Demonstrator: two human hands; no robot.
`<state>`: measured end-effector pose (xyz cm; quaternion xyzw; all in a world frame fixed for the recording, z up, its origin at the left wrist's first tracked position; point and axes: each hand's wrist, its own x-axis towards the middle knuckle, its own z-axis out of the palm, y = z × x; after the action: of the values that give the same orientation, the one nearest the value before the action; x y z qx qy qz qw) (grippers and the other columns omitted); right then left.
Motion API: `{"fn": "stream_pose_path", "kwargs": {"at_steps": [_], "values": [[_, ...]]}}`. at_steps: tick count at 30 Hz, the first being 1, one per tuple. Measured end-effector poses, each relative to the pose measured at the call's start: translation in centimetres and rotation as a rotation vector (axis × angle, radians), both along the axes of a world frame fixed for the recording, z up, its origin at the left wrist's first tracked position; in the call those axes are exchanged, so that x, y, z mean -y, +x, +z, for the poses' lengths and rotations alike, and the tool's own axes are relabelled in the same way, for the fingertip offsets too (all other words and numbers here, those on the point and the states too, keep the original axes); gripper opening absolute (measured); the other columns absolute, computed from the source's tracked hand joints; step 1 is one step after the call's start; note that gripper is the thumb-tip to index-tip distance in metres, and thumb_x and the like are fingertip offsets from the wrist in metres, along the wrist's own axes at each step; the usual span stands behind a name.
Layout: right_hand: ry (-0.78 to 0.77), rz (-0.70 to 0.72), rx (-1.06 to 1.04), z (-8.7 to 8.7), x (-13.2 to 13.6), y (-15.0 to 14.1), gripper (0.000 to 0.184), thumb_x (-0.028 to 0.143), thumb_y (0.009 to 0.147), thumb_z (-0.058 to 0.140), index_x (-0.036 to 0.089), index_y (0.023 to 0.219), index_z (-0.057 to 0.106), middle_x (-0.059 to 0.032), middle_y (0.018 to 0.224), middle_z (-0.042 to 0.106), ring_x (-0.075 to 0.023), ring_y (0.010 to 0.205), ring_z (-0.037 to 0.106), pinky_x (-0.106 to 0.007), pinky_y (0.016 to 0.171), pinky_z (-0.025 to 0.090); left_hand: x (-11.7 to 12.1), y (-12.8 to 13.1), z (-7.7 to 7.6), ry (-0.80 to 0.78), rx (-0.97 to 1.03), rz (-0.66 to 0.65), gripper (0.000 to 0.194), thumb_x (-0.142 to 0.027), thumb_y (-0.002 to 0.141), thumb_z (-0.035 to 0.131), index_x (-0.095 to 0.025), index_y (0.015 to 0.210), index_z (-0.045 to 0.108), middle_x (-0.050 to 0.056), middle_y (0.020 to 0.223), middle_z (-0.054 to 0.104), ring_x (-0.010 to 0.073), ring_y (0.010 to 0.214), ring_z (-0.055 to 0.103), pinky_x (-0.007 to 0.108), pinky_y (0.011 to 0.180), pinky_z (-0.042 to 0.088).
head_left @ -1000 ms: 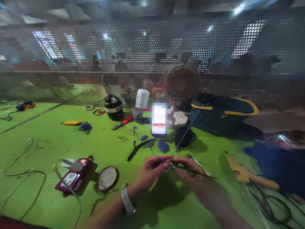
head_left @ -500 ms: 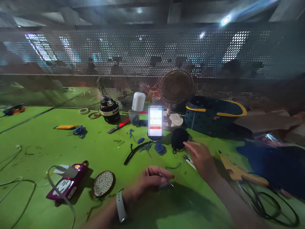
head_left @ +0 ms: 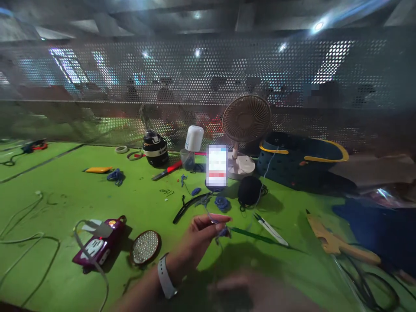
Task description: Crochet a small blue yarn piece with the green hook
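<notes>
My left hand (head_left: 198,237), with a white watch band on its wrist, is closed in a pinch on a small blue crochet piece (head_left: 223,232). A thin blue yarn runs up from it toward the dark basket (head_left: 299,162). My right hand (head_left: 242,289) is a motion-blurred shape at the bottom edge, and its fingers cannot be made out. A green crochet hook (head_left: 253,236) lies on the green table just right of my left fingers. White-handled snips (head_left: 271,229) lie beside it. A black yarn ball (head_left: 249,190) and a blue crochet flower (head_left: 222,203) sit behind.
A lit phone (head_left: 216,167) stands before a desk fan (head_left: 246,119). Left are a purple power bank (head_left: 99,245), a round studded disc (head_left: 146,246) and loose cables. A black headband (head_left: 188,206) lies mid-table and a yellow glue gun (head_left: 338,242) at right. A perforated metal screen (head_left: 208,86) closes the back.
My right hand let go of the green hook, reached out toward the snips, then drew back to the bottom edge. The hook now lies on the table. My left hand keeps its pinch.
</notes>
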<state>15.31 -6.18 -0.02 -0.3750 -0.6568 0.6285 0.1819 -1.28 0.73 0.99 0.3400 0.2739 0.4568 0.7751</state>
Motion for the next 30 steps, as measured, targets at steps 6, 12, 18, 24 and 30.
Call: {"fn": "stream_pose_path", "kwargs": {"at_steps": [6, 12, 18, 24, 30], "values": [[0.246, -0.591, -0.103, -2.6, -3.7, 4.2, 0.049, 0.038, 0.073, 0.073, 0.032, 0.121, 0.069, -0.0084, 0.118, 0.073, -0.0311, 0.102, 0.069, -0.049, 0.086, 0.055, -0.4, 0.2, -1.2, 0.254, -0.226, 0.086, 0.017, -0.033, 0.072, 0.083, -0.026, 0.087, 0.081, 0.002, 0.082, 0.079, 0.0123, 0.075, 0.067, 0.023, 0.072, 0.052], [0.435, -0.691, -0.071, -2.3, -3.8, 3.5, 0.026, 0.035, 0.079, 0.073, 0.03, 0.105, 0.077, -0.0065, 0.109, 0.076, -0.0266, 0.101, 0.071, -0.041, 0.088, 0.059, -0.1, 0.7, -2.2, 0.386, -0.273, 0.043, 0.016, -0.026, 0.079, 0.077, -0.02, 0.093, 0.079, 0.007, 0.091, 0.078, 0.0158, 0.082, 0.069, 0.029, 0.077, 0.055], [0.704, -0.767, 0.015, -0.3, -2.8, 2.7, 0.014, 0.027, 0.081, 0.072, 0.033, 0.092, 0.079, -0.001, 0.096, 0.078, -0.0222, 0.09, 0.074, -0.033, 0.08, 0.063, -0.2, 0.8, -2.8, 0.243, -0.158, -0.055, 0.054, -0.018, 0.069, 0.084, -0.02, 0.12, 0.067, 0.0, 0.079, 0.071, 0.0109, 0.072, 0.065, 0.026, 0.073, 0.054], [0.698, -0.683, -0.078, -0.1, -3.2, 2.1, 0.018, 0.025, 0.087, 0.064, 0.033, 0.095, 0.078, -0.0004, 0.09, 0.078, -0.0205, 0.084, 0.075, -0.034, 0.075, 0.063, -0.5, 0.9, -3.0, 0.294, -0.285, 0.014, 0.062, -0.018, 0.067, 0.084, -0.015, 0.125, 0.062, 0.002, 0.078, 0.071, 0.0156, 0.074, 0.065, 0.032, 0.076, 0.053], [0.763, -0.683, -0.062, -0.3, -2.9, 1.8, 0.014, 0.03, 0.084, 0.07, 0.033, 0.095, 0.077, -0.0019, 0.095, 0.079, -0.0232, 0.09, 0.074, -0.04, 0.084, 0.061, -0.2, 0.9, -2.1, 0.449, -0.587, 0.161, 0.013, -0.01, 0.066, 0.078, -0.016, 0.069, 0.067, 0.015, 0.108, 0.073, 0.0237, 0.084, 0.069, 0.038, 0.077, 0.052]]}}
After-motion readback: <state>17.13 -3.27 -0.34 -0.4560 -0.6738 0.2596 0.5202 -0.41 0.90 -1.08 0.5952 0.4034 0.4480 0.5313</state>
